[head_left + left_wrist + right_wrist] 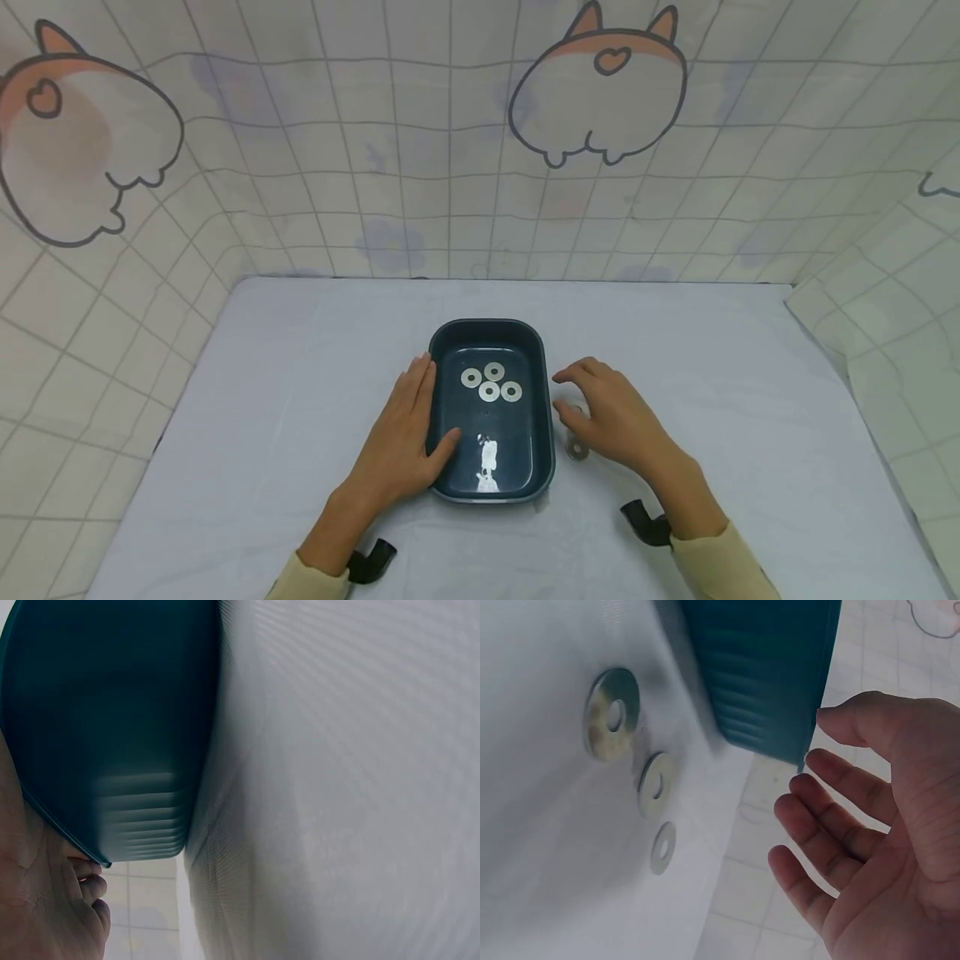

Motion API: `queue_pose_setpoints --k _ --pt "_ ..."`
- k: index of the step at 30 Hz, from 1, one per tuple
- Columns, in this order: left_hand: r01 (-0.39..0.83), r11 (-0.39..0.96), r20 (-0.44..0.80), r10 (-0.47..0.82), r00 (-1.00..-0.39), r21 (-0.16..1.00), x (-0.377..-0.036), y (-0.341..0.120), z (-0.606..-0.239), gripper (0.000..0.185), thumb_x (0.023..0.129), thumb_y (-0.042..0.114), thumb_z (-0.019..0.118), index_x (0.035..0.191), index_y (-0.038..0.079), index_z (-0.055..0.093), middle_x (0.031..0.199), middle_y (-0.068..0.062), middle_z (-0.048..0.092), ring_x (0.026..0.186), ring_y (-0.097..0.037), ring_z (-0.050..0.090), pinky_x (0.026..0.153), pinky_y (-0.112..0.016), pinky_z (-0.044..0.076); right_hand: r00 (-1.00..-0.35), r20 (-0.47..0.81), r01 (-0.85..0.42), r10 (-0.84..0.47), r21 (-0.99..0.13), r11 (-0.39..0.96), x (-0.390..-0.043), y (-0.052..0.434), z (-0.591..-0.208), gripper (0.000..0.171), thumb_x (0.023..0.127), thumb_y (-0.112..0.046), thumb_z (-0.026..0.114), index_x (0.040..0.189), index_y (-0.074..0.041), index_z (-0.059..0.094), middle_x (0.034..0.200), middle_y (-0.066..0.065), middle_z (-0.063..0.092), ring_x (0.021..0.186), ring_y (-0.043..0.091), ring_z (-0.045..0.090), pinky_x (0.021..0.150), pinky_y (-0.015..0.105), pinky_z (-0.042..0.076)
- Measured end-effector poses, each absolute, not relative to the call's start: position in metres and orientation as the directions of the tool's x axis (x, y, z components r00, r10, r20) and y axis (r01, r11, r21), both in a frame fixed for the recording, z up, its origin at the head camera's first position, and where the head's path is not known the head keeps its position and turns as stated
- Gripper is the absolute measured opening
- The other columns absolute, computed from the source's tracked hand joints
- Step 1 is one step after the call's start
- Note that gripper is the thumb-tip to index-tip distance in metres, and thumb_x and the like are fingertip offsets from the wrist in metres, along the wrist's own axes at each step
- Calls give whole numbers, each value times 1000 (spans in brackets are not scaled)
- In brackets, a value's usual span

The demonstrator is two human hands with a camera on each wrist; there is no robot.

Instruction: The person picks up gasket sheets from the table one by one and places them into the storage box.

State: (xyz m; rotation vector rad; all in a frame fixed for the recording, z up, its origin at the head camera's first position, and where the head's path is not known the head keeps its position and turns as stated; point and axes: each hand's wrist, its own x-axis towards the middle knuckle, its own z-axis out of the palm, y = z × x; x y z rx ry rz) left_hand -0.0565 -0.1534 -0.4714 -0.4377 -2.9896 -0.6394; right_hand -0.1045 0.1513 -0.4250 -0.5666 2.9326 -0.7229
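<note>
A dark teal tray [525, 450] stands on the white-covered table with several flat metal washers [518, 392] grouped inside it. My left hand [405, 437] rests along the tray's left rim, fingers extended, thumb over the edge. To the right of the tray, my right hand [611, 412] hovers with fingers loosely bent and nothing between them. Below it lies a washer [577, 457], partly hidden by the hand in the head view. From the right wrist, three washers show in a row on the cloth: a large one [604, 742], a middle one [654, 806] and a farther one [660, 866].
White cloth [300, 400] covers the table. Tiled-pattern curtains [450, 208] with cartoon animal prints hang behind it and at both sides. Black wrist straps [647, 525] stick out at the cuffs.
</note>
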Motion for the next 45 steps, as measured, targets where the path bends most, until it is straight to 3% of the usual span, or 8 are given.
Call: queue_pose_setpoints --k 10,17,27,37,45 --pt "277 877 100 259 -961 393 -55 -152 -470 94 100 49 58 170 3 14 181 -9 9 168 -28 14 137 -48 22 -948 44 -290 -314 -521 803 -84 168 -455 31 94 -18 78 124 -12 73 123 6 71 116 28 68 101 51 61" --pt "278 881 92 264 -960 381 -55 -154 -469 96 101 49 58 170 5 10 181 -7 5 169 -27 12 137 -48 21 -952 53 -284 -303 -526 802 -76 169 -462 25 92 -14 79 117 -12 75 112 3 73 104 21 69 92 45 63" --pt "280 880 81 270 -959 384 -55 -155 -467 96 101 49 60 170 4 11 182 -7 4 169 -26 12 137 -50 22 -952 -23 -259 -306 -473 842 -68 170 -471 24 87 -17 84 110 -15 76 103 0 72 90 13 62 85 39 58" --pt "280 874 78 272 -959 398 -55 -156 -468 98 100 50 61 170 5 10 182 -7 4 169 -26 12 137 -49 22 -944 -69 -257 -323 -461 850 -61 171 -467 27 86 -20 86 111 -15 76 107 0 72 100 16 65 94 43 61" --pt "279 876 74 272 -959 394 -56 -157 -469 100 99 52 61 171 6 8 182 -5 1 169 -25 11 137 -48 21 -944 -74 -247 -322 -488 837 -60 171 -466 26 86 -11 85 111 -13 76 109 2 73 101 17 68 94 43 62"
